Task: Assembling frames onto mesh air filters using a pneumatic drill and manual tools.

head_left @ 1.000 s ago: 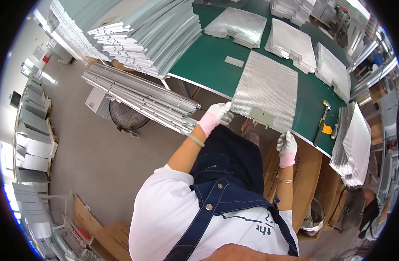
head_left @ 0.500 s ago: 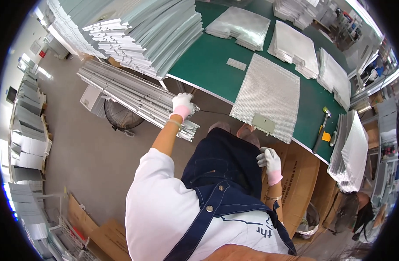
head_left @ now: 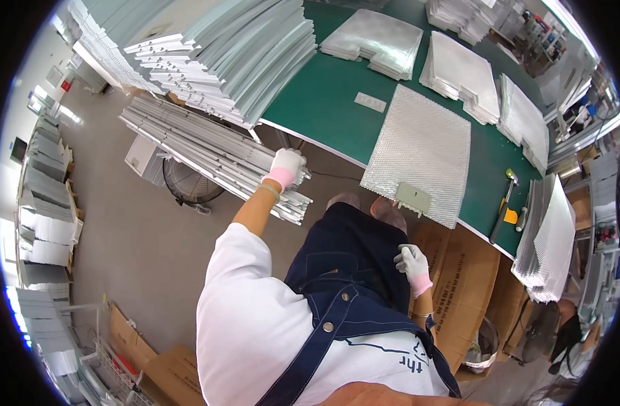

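Note:
At the near end of a bundle of long, slim metal profiles (head_left: 201, 149), my gloved left hand (head_left: 287, 168) is closed over a profile. Its fingertips are partly hidden, and I cannot tell how many profiles it grips. My right hand (head_left: 412, 262), also in a white glove with a pink cuff, hangs beside my dark apron (head_left: 354, 243), fingers loosely bent and apart, with nothing in it. Ahead of it a silvery mesh sheet (head_left: 421, 145) lies over the front edge of the green table (head_left: 310, 101). A small grey-green plate (head_left: 414, 197) rests on the sheet's near edge.
A tall stack of folded metal strips (head_left: 235, 61) stands at the table's left. Piles of notched mesh sheets (head_left: 374, 40) line its far side. A hammer (head_left: 504, 203) lies at the right. Below are a floor fan (head_left: 188, 181) and cardboard (head_left: 465, 271).
My left hand has shifted slightly right and down at the profile ends. My right hand has drawn a little closer to my body and lower. The view has moved slightly.

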### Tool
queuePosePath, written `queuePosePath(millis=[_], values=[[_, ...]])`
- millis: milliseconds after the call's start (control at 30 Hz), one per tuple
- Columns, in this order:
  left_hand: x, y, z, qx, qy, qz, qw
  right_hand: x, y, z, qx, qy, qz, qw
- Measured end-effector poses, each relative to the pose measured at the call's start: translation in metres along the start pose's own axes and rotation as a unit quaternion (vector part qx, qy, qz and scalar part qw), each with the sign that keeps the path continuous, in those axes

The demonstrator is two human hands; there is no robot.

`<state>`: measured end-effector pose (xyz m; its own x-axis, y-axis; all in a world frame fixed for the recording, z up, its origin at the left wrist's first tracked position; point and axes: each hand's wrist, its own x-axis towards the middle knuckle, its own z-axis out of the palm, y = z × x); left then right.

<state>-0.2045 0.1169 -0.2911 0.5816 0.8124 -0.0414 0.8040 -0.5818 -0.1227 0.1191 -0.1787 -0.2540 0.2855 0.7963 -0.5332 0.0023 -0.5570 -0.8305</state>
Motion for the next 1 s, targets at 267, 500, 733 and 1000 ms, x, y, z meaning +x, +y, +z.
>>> queuePosePath(millis=[267, 500, 733, 1000], values=[[-0.043, -0.011, -0.016, -0.250, 0.121, -0.152, 0.949, -0.006, 0.000, 0.003, 0.005, 0.006, -0.016, 1.000], [-0.077, -0.027, -0.004, -0.208, -0.031, -0.039, 0.977, -0.003, -0.002, 0.019, -0.034, -0.042, -0.006, 0.999], [-0.076, -0.017, -0.009, -0.204, 0.001, 0.000, 0.979, -0.003, -0.006, 0.030, -0.076, -0.043, -0.019, 0.996], [-0.053, -0.007, -0.012, -0.168, -0.143, -0.058, 0.974, -0.005, 0.008, 0.038, -0.110, -0.073, -0.038, 0.991]])
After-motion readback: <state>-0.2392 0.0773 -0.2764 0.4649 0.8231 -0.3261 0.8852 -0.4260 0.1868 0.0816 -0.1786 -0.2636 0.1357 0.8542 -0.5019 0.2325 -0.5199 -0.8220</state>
